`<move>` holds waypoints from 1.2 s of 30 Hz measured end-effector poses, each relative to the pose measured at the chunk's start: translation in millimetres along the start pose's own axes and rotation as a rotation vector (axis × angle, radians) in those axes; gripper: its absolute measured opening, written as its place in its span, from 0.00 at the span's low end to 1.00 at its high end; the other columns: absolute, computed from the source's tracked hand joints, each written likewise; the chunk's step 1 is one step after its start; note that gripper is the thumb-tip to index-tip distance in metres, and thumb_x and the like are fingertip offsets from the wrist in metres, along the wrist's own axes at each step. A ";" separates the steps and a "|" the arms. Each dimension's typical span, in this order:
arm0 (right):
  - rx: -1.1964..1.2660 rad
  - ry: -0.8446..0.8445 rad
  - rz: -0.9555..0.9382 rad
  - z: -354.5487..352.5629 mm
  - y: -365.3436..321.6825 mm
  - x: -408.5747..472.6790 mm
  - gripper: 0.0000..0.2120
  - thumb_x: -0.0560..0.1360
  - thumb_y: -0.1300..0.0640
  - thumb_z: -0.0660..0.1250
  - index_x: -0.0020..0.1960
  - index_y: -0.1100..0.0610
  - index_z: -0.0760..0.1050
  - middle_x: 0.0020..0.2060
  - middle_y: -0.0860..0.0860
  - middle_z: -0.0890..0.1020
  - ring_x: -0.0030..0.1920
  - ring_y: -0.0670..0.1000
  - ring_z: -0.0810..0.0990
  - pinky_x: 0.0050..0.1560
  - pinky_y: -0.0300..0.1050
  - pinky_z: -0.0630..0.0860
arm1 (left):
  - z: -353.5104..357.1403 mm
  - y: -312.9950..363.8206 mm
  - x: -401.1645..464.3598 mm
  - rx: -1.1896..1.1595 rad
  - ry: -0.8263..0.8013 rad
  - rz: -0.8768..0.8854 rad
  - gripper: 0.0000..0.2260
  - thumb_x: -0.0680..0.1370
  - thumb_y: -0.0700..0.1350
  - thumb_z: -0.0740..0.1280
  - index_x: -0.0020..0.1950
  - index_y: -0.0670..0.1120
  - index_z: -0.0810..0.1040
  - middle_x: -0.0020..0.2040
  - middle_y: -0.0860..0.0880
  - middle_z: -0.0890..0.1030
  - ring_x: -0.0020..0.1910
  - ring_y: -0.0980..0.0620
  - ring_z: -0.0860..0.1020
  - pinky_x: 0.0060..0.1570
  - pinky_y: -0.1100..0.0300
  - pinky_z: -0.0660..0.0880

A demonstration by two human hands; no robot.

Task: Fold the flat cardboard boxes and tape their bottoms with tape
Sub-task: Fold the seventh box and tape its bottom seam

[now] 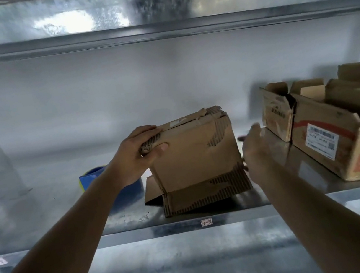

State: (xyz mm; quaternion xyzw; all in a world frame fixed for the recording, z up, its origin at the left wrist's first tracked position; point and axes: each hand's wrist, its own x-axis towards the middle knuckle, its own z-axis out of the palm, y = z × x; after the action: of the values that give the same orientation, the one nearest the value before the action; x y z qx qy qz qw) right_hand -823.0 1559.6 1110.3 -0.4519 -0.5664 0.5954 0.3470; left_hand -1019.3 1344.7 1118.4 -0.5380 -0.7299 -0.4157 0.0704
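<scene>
The left hand [140,154] grips the worn cardboard box [195,155] at its top corner; the right hand [254,147], fingers spread (holding nothing), beside the box, should brace its right wall.

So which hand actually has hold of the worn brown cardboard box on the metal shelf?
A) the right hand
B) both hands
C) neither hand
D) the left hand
D: the left hand has its grip curled over the top left edge of the worn brown cardboard box, while the right hand hangs open beside the box.
</scene>
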 end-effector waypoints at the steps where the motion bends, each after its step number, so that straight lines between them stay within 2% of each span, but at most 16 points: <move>1: -0.056 -0.052 0.105 -4.1 5.0 -0.5 0.30 0.84 0.39 0.48 0.58 0.58 0.79 0.61 0.58 0.81 0.58 0.60 0.80 0.64 0.59 0.77 | -1.8 -2.7 -0.2 -0.016 0.016 -0.004 0.26 0.77 0.59 0.68 0.73 0.50 0.77 0.70 0.57 0.74 0.65 0.73 0.70 0.62 0.78 0.66; 3: -0.105 -0.160 0.245 -9.8 11.2 -6.2 0.26 0.84 0.43 0.50 0.55 0.61 0.77 0.55 0.60 0.82 0.49 0.59 0.81 0.51 0.54 0.81 | -6.1 -7.0 0.1 -0.035 0.039 -0.002 0.22 0.79 0.55 0.70 0.72 0.51 0.78 0.69 0.56 0.75 0.66 0.71 0.71 0.62 0.78 0.66; 4: -0.110 -0.194 0.262 -10.7 12.8 -8.4 0.24 0.84 0.44 0.51 0.55 0.61 0.76 0.54 0.60 0.82 0.48 0.59 0.81 0.48 0.53 0.81 | -7.6 -8.8 0.4 -0.044 0.042 0.002 0.20 0.80 0.53 0.71 0.71 0.51 0.78 0.69 0.55 0.76 0.66 0.70 0.72 0.62 0.77 0.67; 7: -0.078 -0.274 0.251 -6.0 12.5 -15.0 0.17 0.84 0.49 0.54 0.55 0.59 0.76 0.52 0.58 0.80 0.53 0.58 0.81 0.56 0.58 0.82 | -9.2 -11.0 1.6 -0.049 0.032 0.020 0.19 0.80 0.50 0.73 0.71 0.51 0.79 0.68 0.55 0.76 0.66 0.68 0.72 0.61 0.77 0.68; 10: 0.059 -0.323 0.269 1.3 15.1 -19.0 0.14 0.83 0.52 0.57 0.55 0.58 0.77 0.54 0.59 0.81 0.56 0.60 0.82 0.60 0.62 0.81 | -12.1 -11.1 1.0 -0.055 0.021 0.037 0.21 0.78 0.55 0.70 0.71 0.55 0.78 0.67 0.57 0.76 0.65 0.67 0.73 0.61 0.75 0.69; 12: 0.090 -0.336 0.275 4.1 18.3 -22.3 0.12 0.83 0.52 0.59 0.56 0.58 0.78 0.56 0.61 0.81 0.57 0.63 0.83 0.59 0.62 0.82 | -15.1 -12.0 -1.3 -0.057 -0.008 0.056 0.22 0.79 0.53 0.70 0.73 0.59 0.74 0.65 0.59 0.75 0.65 0.64 0.74 0.60 0.72 0.70; 14: 0.079 -0.322 0.262 5.8 20.7 -25.2 0.11 0.83 0.53 0.60 0.55 0.59 0.78 0.56 0.61 0.81 0.57 0.63 0.83 0.58 0.62 0.82 | -15.7 -14.7 -3.5 -0.049 -0.034 0.085 0.23 0.82 0.50 0.69 0.77 0.59 0.72 0.66 0.56 0.75 0.66 0.60 0.74 0.62 0.69 0.72; 17: 0.145 -0.298 0.302 7.0 20.1 -28.4 0.10 0.82 0.52 0.63 0.53 0.59 0.78 0.55 0.61 0.81 0.57 0.64 0.82 0.55 0.61 0.83 | -13.2 -19.1 -5.3 -0.033 -0.038 0.107 0.21 0.80 0.53 0.67 0.74 0.58 0.76 0.70 0.55 0.73 0.69 0.61 0.72 0.64 0.65 0.73; 18: 0.176 -0.308 0.326 7.0 19.4 -28.8 0.10 0.81 0.52 0.64 0.53 0.59 0.78 0.53 0.61 0.81 0.56 0.63 0.82 0.55 0.61 0.83 | -12.3 -21.2 -5.6 -0.034 -0.032 0.108 0.21 0.80 0.53 0.67 0.73 0.57 0.77 0.71 0.56 0.73 0.70 0.61 0.72 0.64 0.65 0.73; 21: 0.266 -0.348 0.394 5.7 14.6 -31.8 0.11 0.81 0.50 0.67 0.46 0.57 0.75 0.41 0.57 0.79 0.43 0.58 0.82 0.52 0.57 0.83 | -13.9 -26.9 -6.4 -0.050 -0.001 0.104 0.20 0.80 0.53 0.66 0.72 0.57 0.78 0.71 0.55 0.73 0.69 0.63 0.72 0.63 0.64 0.74; 23: 0.253 -0.336 0.388 5.2 11.7 -31.6 0.13 0.79 0.48 0.70 0.45 0.57 0.75 0.46 0.57 0.79 0.49 0.57 0.81 0.54 0.56 0.83 | -16.6 -29.2 -6.0 -0.053 0.003 0.108 0.19 0.80 0.53 0.66 0.72 0.57 0.78 0.71 0.55 0.73 0.69 0.64 0.72 0.62 0.66 0.75; 26: 0.175 -0.283 0.362 2.2 10.0 -29.5 0.15 0.75 0.46 0.75 0.49 0.57 0.78 0.58 0.59 0.78 0.58 0.58 0.78 0.52 0.57 0.83 | -19.0 -31.5 -4.5 -0.051 -0.008 0.100 0.20 0.80 0.54 0.66 0.72 0.59 0.77 0.71 0.56 0.73 0.70 0.62 0.71 0.63 0.65 0.73; 29: 0.176 -0.376 0.430 -0.1 8.5 -34.4 0.21 0.79 0.43 0.70 0.61 0.59 0.76 0.57 0.62 0.78 0.54 0.61 0.80 0.50 0.59 0.84 | -18.0 -32.3 -2.4 -0.049 0.009 0.104 0.19 0.80 0.54 0.65 0.72 0.61 0.77 0.71 0.56 0.73 0.71 0.59 0.71 0.63 0.63 0.73; 31: 0.226 -0.423 0.458 0.9 6.4 -36.8 0.24 0.81 0.41 0.65 0.65 0.60 0.73 0.54 0.62 0.77 0.49 0.60 0.80 0.41 0.55 0.84 | -16.2 -31.7 -2.5 -0.071 0.027 0.100 0.18 0.80 0.54 0.65 0.70 0.65 0.76 0.71 0.57 0.73 0.71 0.60 0.71 0.62 0.64 0.72; 33: 0.275 -0.459 0.482 3.5 5.4 -37.6 0.27 0.82 0.40 0.62 0.70 0.60 0.70 0.55 0.62 0.77 0.49 0.62 0.82 0.36 0.57 0.83 | -16.5 -33.2 -3.1 -0.097 0.045 0.091 0.18 0.80 0.53 0.65 0.69 0.66 0.76 0.70 0.59 0.73 0.71 0.61 0.71 0.63 0.63 0.71; 36: 0.345 -0.495 0.486 5.8 6.0 -34.7 0.26 0.83 0.44 0.59 0.72 0.62 0.64 0.62 0.63 0.79 0.54 0.65 0.85 0.45 0.65 0.83 | -21.5 -37.3 -4.7 -0.152 0.084 0.063 0.19 0.80 0.55 0.64 0.71 0.60 0.78 0.70 0.61 0.74 0.71 0.62 0.71 0.68 0.61 0.70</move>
State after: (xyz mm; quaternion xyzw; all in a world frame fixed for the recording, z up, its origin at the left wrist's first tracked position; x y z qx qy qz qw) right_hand -815.6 1524.6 1109.1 -0.3504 -0.4010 0.8379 0.1196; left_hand -1056.3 1323.7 1109.9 -0.5465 -0.6755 -0.4896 0.0731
